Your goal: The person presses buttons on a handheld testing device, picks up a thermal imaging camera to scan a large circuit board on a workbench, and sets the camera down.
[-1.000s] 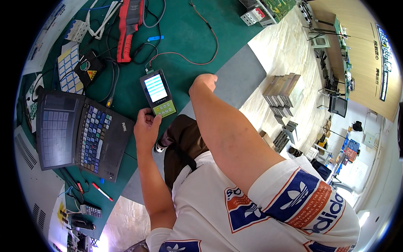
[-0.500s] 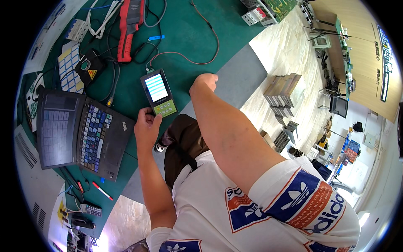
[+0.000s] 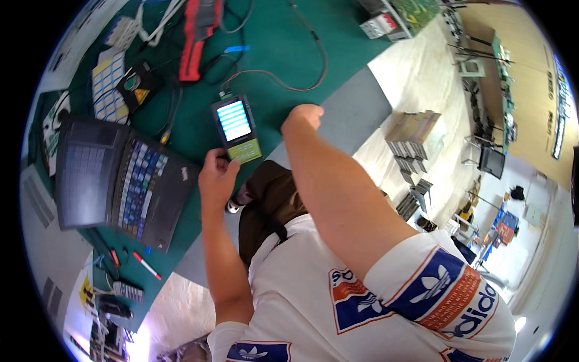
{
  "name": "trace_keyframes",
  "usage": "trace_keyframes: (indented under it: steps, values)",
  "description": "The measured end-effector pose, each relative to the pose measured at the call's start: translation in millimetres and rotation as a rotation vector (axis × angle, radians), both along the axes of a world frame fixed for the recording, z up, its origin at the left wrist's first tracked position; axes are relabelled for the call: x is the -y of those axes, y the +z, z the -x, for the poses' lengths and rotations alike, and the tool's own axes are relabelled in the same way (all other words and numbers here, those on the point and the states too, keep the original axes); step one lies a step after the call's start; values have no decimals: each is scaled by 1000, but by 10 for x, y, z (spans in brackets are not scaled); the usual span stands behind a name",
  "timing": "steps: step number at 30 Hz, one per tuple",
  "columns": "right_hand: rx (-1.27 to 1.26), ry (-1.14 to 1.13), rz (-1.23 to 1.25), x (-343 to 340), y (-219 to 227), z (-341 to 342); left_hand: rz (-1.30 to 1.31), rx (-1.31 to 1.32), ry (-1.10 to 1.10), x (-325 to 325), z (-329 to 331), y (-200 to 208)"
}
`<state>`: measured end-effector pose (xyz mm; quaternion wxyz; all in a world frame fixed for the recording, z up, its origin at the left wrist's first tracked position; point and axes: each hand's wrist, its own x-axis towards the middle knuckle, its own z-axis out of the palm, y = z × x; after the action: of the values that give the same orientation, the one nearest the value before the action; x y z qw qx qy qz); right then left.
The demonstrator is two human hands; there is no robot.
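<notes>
A handheld meter (image 3: 236, 128) with a lit screen and a yellow-green keypad lies on the green table mat (image 3: 274, 51), near its edge. My left hand (image 3: 217, 178) is at its lower left corner, thumb at the keypad's edge and fingers curled beside the casing. A thin red and black lead (image 3: 277, 80) runs from the top of the meter across the mat. To the right of the meter, my right hand (image 3: 303, 119) rests closed at the table edge, apart from it; its fingertips are mostly hidden.
An open laptop (image 3: 126, 181) stands left of my left hand. Beyond the meter lie a red and black clamp meter (image 3: 196, 39), cables and a black box (image 3: 137, 84) with a warning label. A red and white pen (image 3: 147, 266) is near the laptop. Stacked metal parts (image 3: 413, 136) lie at right.
The whole view has shifted slightly to the right and blurred a little. Both hands keep nearly the same place relative to the meter.
</notes>
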<state>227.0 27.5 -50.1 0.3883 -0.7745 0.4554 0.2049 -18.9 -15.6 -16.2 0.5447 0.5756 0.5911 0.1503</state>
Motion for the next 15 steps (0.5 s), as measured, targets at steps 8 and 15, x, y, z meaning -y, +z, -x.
trace_keyframes:
  steps: [8, 15]
  values:
    - [-40, 15, -79, -52, 368, 118, 16, -3, 50, 14, -9, -15]
    - [-48, 3, -69, -71, 361, 117, 19, -56, 51, -2, -29, 26]
